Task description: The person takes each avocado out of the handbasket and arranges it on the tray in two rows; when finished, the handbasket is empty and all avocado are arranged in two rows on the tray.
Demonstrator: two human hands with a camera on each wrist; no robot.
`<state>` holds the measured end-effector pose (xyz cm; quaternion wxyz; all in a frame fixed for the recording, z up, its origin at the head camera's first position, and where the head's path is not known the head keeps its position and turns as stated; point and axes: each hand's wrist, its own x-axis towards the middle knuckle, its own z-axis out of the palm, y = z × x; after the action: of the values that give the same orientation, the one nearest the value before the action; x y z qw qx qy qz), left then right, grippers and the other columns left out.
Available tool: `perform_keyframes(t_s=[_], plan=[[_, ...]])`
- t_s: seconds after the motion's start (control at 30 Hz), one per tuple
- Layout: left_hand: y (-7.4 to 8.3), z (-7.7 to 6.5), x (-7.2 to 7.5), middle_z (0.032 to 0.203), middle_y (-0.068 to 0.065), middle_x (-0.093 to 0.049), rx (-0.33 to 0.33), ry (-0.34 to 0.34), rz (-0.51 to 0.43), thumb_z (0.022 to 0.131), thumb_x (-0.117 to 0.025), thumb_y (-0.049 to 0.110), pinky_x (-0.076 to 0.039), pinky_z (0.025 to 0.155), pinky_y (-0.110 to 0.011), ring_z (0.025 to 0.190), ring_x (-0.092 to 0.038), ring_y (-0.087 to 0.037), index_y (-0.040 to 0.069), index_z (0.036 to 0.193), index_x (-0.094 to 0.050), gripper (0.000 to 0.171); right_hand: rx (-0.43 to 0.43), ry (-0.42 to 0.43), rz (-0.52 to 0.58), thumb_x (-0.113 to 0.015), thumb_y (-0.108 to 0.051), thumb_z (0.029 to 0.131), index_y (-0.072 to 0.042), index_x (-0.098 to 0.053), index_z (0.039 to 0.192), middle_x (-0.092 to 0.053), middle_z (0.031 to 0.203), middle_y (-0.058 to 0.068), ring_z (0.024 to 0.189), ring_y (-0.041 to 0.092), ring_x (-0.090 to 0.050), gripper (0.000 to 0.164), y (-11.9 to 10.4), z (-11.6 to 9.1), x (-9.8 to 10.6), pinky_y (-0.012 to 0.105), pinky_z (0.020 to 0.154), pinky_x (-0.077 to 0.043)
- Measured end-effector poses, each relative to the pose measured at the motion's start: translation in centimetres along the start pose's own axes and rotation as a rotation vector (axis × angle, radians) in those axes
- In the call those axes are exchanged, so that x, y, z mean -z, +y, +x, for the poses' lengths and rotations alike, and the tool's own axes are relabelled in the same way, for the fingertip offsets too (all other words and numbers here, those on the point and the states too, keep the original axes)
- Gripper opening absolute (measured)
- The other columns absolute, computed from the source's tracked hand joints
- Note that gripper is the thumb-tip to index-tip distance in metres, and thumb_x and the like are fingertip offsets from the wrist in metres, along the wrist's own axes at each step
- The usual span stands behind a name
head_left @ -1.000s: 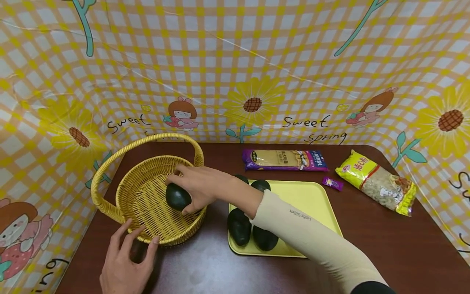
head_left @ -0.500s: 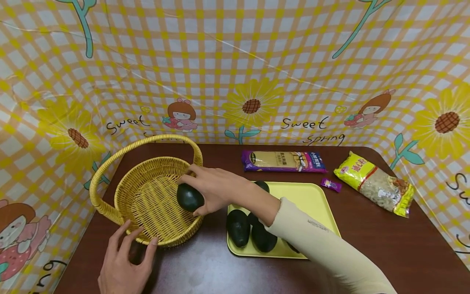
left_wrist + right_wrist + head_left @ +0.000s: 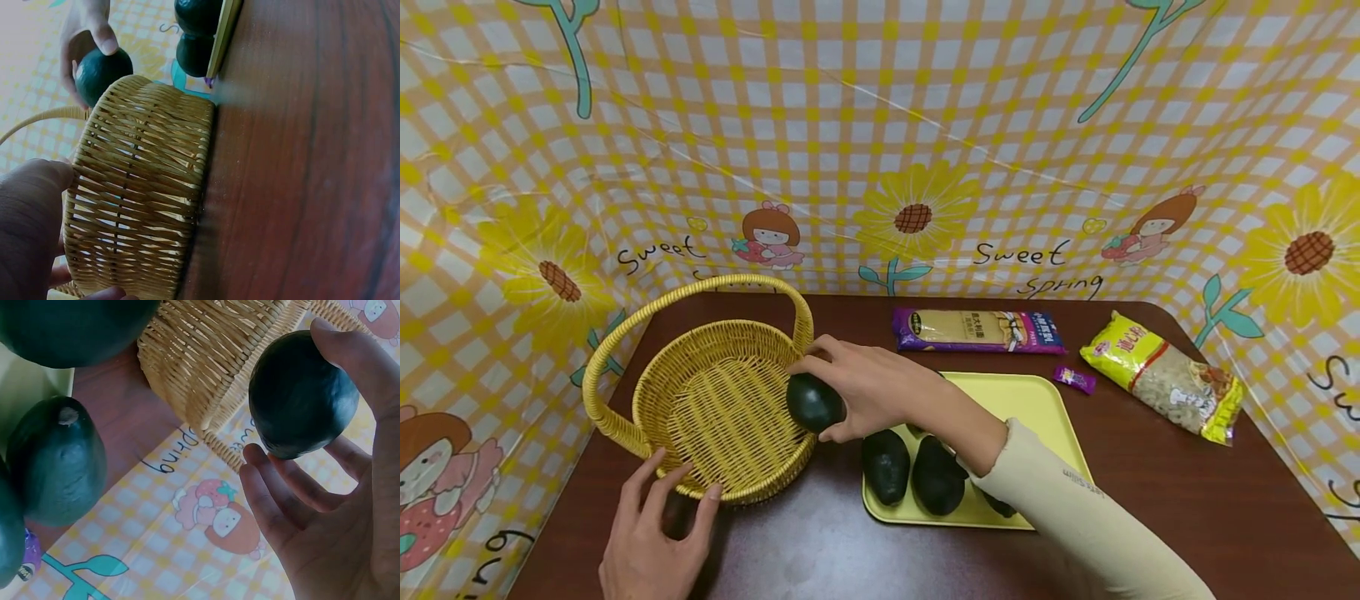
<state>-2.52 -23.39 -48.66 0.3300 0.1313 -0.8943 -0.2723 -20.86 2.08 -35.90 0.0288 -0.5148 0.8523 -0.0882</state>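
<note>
My right hand (image 3: 868,387) holds a dark green avocado (image 3: 814,403) at the right rim of a round yellow wicker basket (image 3: 730,400) with a tall handle. In the right wrist view, the thumb lies on one side of the avocado (image 3: 303,394) and fingertips are at the other. My left hand (image 3: 658,533) is at the basket's near left rim, fingers spread and fingertips touching it. The basket's woven floor shows bare. On a pale yellow tray (image 3: 1022,400) to the right lie several more avocados (image 3: 886,468), partly hidden by the right forearm.
Behind the tray lies a purple pasta packet (image 3: 977,331). A small purple wrapped sweet (image 3: 1075,379) sits by the tray's far right corner. A yellow-ended bag of pasta (image 3: 1163,377) is farther right on the dark brown table (image 3: 805,550). A checked cloth (image 3: 850,125) surrounds the table's back and sides.
My right hand has moved right with the avocado, from over the basket's inside to its right rim. The left hand has stayed at the basket's rim.
</note>
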Motion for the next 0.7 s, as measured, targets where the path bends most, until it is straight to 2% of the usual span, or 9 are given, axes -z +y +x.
perform_keyframes(t_s=[0.2,0.7], plan=[[0.0,0.0,0.1,0.145,-0.012,-0.064,0.001,-0.002,0.003,0.085,-0.093,0.029,-0.056,0.068,-0.066,0.102,-0.071,-0.043,0.007,0.118,-0.079,0.042,-0.024,0.016,0.022,-0.090,-0.054,0.085,-0.022,-0.053,0.156,-0.049,0.150,0.010,0.101,0.020,-0.068,0.087,0.3,-1.2,-0.1,0.036,0.081,-0.059],[0.1,-0.1,0.1,0.145,-0.012,-0.064,0.002,-0.002,-0.004,0.084,-0.094,0.028,-0.056,0.068,-0.067,0.101,-0.072,-0.044,0.007,0.118,-0.080,0.042,-0.103,0.044,0.066,-0.091,-0.052,0.085,-0.023,-0.053,0.156,-0.050,0.151,0.009,0.104,0.021,-0.068,0.086,1.4,-4.3,0.2,0.037,0.079,-0.060]])
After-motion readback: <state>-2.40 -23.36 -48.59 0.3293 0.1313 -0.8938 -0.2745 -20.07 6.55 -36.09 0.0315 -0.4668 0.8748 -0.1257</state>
